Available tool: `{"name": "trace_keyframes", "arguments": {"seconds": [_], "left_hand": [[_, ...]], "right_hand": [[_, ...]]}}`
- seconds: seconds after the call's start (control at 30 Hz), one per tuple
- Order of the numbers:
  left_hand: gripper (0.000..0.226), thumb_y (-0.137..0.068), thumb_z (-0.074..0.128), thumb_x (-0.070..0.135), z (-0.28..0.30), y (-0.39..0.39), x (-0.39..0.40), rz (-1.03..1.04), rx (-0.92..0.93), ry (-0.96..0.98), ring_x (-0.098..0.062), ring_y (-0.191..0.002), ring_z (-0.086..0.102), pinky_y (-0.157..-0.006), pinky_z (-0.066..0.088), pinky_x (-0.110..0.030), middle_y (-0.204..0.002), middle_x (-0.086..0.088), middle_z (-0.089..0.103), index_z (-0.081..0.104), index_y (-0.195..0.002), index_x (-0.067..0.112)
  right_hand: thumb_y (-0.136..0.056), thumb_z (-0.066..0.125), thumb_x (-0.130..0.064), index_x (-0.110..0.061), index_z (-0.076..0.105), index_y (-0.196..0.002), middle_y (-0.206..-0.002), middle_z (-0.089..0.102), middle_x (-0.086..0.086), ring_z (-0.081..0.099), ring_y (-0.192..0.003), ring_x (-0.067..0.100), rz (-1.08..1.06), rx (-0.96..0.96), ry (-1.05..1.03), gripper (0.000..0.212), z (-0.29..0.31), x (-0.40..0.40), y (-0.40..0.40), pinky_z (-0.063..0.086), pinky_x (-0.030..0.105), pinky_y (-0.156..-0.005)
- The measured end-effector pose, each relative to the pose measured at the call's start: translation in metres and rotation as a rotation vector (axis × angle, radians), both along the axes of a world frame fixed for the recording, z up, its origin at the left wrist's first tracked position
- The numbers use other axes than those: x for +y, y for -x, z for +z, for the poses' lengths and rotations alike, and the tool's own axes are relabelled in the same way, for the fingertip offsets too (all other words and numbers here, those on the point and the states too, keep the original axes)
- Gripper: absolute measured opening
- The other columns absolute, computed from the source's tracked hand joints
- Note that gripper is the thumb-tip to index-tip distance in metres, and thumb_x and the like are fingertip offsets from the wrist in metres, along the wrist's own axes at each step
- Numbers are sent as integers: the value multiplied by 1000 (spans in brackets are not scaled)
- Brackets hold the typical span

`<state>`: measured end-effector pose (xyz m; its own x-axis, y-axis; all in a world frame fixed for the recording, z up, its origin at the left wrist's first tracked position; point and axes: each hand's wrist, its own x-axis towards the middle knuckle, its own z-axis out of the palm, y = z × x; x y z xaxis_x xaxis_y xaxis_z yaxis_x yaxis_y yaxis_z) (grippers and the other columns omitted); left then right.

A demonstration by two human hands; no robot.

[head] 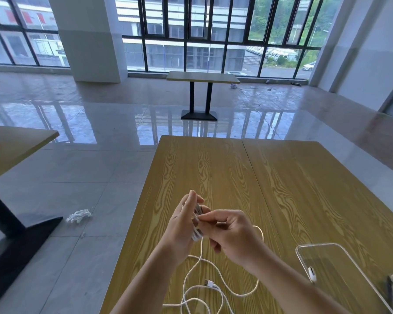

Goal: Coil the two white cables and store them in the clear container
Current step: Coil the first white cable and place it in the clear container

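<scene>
Left hand (183, 219) of ours carries a few wraps of white cable (196, 225) around its fingers, while our right hand (230, 232) pinches the strand to feed it. Most of the cabling (200, 288) lies loose on the table (213, 173). To the right, the clear container (340, 268) seems to hold only a small white piece; coiling looks barely begun.

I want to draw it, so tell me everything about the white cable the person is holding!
The white cable is thin, smooth and bendy. Part is wound in loops around the left hand; the right hand pinches a strand there. The rest hangs down and curls loosely over the wooden table, ending in a small plug.
</scene>
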<state>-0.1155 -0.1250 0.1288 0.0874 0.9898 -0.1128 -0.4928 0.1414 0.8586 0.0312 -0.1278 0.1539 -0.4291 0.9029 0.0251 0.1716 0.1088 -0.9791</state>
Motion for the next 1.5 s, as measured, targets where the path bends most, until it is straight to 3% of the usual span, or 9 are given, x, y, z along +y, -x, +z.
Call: {"name": "trace_keyframes", "arguments": {"seconds": [0.17,0.33,0.5,0.6,0.77,0.97,1.13,1.33,1.5], "left_hand": [[2,-82,61,20,0,-1,3,109,16,-20,-24,-66,59,-59,49,-37,-79,-11,61,62,-82,18],[18,-87,48,1,1,5,6,256,-122,22,-21,-61,60,-54,51,-33,-75,-10,64,58,-87,15],[22,-73,54,9,3,29,13,384,-158,56,-20,-59,64,-49,51,-34,-74,-10,67,55,-93,17],[15,-77,52,10,7,41,15,443,-186,35,-20,-59,65,-48,51,-35,-74,-10,69,59,-88,19],[18,-79,50,8,17,50,20,460,-264,4,-21,-57,63,-47,49,-33,-73,-11,68,62,-77,21],[18,-88,45,4,23,58,20,366,-209,79,-23,-56,62,-48,47,-31,-74,-14,68,58,-88,16],[16,-85,47,4,27,65,18,192,-89,90,-22,-59,63,-47,48,-31,-77,-14,68,56,-91,15],[18,-75,59,12,28,57,13,-38,119,66,-23,-66,64,-53,51,-33,-85,-15,69,68,-91,15],[18,-78,58,14,24,42,8,-96,308,4,-22,-76,67,-66,58,-41,-84,-10,69,71,-89,20]], "right_hand": [[-88,75,-16,-21,74,-76,-53,64,-1,58,-45,11,-6,-20,-49,13,-1,-4,1,51,25,-45],[-94,68,-22,-39,74,-87,-66,69,6,61,-53,16,27,-113,-113,20,-7,-8,-3,57,37,-53],[-100,59,-23,-51,66,-99,-76,72,-3,61,-55,3,121,-298,-187,29,-17,-7,-25,56,24,-54],[-101,57,-21,-57,61,-101,-82,72,3,66,-60,11,164,-410,-141,36,-24,-4,-40,61,32,-61],[-99,57,-13,-43,65,-97,-79,71,-1,69,-69,7,180,-409,-72,31,-31,-1,-52,62,30,-74],[-101,56,-22,-42,67,-117,-103,73,-19,67,-99,-1,357,-463,-349,28,-18,0,-55,52,18,-88],[-107,43,-31,-24,55,-141,-89,72,-10,62,-72,-2,622,-648,-646,37,-9,-5,-52,52,17,-81],[-106,40,-28,-12,57,-81,-68,54,-1,48,-58,16,640,-1092,-484,34,-6,12,-44,49,39,-64],[-103,45,-18,-15,56,-75,-67,54,-3,44,-52,10,337,-1156,-370,30,-10,43,-42,42,22,-48]]}}
